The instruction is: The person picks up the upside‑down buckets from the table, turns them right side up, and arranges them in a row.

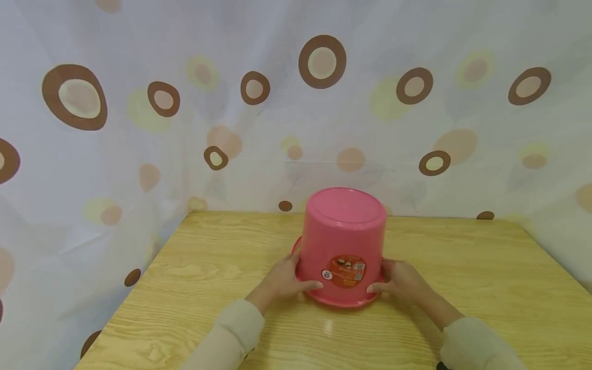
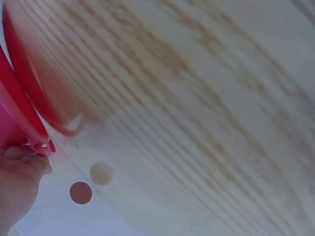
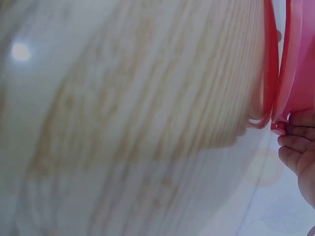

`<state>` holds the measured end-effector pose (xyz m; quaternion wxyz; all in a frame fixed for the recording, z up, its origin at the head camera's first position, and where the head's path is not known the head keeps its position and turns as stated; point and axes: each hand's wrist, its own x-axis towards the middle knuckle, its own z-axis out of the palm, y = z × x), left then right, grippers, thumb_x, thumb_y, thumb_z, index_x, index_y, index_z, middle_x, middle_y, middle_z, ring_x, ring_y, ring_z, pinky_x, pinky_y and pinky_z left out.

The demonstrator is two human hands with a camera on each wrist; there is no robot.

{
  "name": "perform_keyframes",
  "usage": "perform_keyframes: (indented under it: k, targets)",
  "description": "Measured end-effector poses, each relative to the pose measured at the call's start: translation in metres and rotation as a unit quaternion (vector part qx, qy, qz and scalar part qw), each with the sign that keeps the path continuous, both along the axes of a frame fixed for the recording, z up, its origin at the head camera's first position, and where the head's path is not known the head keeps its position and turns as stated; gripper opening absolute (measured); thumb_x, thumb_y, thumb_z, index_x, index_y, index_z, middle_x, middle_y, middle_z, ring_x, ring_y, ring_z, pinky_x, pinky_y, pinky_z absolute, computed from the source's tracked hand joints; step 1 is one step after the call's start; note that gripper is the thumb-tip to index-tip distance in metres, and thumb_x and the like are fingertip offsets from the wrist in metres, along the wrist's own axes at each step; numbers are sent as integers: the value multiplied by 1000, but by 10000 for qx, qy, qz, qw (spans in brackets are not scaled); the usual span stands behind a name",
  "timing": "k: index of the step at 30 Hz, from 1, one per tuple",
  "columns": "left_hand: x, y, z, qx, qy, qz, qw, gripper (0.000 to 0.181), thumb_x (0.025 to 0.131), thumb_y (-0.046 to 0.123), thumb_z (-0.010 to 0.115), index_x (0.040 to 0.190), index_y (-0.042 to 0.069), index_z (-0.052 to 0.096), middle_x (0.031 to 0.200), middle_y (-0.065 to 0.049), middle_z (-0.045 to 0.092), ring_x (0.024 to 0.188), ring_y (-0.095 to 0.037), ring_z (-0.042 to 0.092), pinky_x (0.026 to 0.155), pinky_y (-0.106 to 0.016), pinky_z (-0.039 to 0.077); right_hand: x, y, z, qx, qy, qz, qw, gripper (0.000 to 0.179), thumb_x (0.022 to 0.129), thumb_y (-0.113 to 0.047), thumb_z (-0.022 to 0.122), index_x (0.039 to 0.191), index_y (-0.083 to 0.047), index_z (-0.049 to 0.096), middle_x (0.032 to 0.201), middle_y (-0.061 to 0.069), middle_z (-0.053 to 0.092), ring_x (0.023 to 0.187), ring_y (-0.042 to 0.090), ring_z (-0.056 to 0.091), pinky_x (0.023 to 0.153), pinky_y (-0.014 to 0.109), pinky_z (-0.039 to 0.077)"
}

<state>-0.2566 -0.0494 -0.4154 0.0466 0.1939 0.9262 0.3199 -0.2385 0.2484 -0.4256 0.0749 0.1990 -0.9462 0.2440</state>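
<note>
A pink bucket (image 1: pixel 342 236) is bottom-up over the wooden table, with a red label (image 1: pixel 348 272) on the side facing me. My left hand (image 1: pixel 284 277) grips its left side low by the rim, thumb in front and fingers behind. On the opposite side my right hand (image 1: pixel 400 281) holds it the same way. In the left wrist view, fingers (image 2: pixel 29 164) touch the rim near a lug, beside a curved red handle (image 2: pixel 37 98). The right wrist view has curled fingers (image 3: pixel 295 142) at the other lug. Whether the rim touches the table is unclear.
The light wood table (image 1: pixel 222 257) extends around the bucket on all sides. White cloth (image 1: pixel 277 128) with brown and yellow circles hangs behind the table's far edge and along both sides.
</note>
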Motion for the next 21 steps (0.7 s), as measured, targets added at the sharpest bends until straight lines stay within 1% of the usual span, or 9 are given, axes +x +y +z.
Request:
perform_keyframes:
  k: [3,7,9,12,14,17,19,21]
  targets:
    - [0,-1,1,149,18,-27,9999,98,70,60,70,143,6,32,136,-14,49,121,-30,50,101,-43,43,2,-1,0,-122,-4,-34,9999,69,70,-50,72,116,1,61,101,8,71,88,15,65,77,34,54]
    - [1,-2,3,132,83,-64,9999,101,69,59,72,145,7,30,137,-15,48,122,-31,50,100,-44,43,3,-2,1,-173,-8,-150,9997,74,70,-50,72,119,3,59,104,11,70,80,10,60,72,27,53]
    - [1,-2,3,86,105,-78,9999,104,68,60,72,146,8,27,136,-16,48,121,-31,51,100,-44,44,4,-3,2,-202,-29,-202,9996,76,70,-50,73,121,4,58,103,12,70,74,9,53,66,23,48]
    - [0,-2,4,54,102,-99,9999,108,65,63,72,147,9,25,135,-17,49,120,-30,51,99,-43,45,4,-4,4,-270,-29,-263,9993,77,69,-49,74,121,5,57,101,10,70,69,10,49,61,19,40]
    - [1,-3,5,71,57,-95,9999,110,63,64,73,147,11,24,135,-16,49,120,-30,51,99,-43,44,5,-4,5,-278,-64,-309,9991,77,69,-48,74,122,5,57,95,7,69,66,9,46,57,18,35]
    - [1,-3,6,106,5,-141,9998,112,61,64,75,146,12,26,136,-13,49,121,-29,50,100,-43,44,5,-5,6,-220,-76,-386,9990,78,68,-49,74,122,5,57,91,4,68,65,8,44,56,19,34]
    - [0,-3,6,109,17,-207,9997,114,58,63,77,146,12,25,137,-13,47,122,-28,49,100,-43,43,6,-5,7,-162,-77,-421,9990,78,69,-50,73,123,5,57,93,6,69,66,8,44,57,19,35]
    - [0,-4,6,111,46,-310,9994,116,57,61,79,147,12,24,139,-11,46,124,-27,48,101,-42,43,7,-6,8,-149,-59,-430,9989,79,69,-50,73,123,6,56,100,12,69,68,10,46,59,20,36]
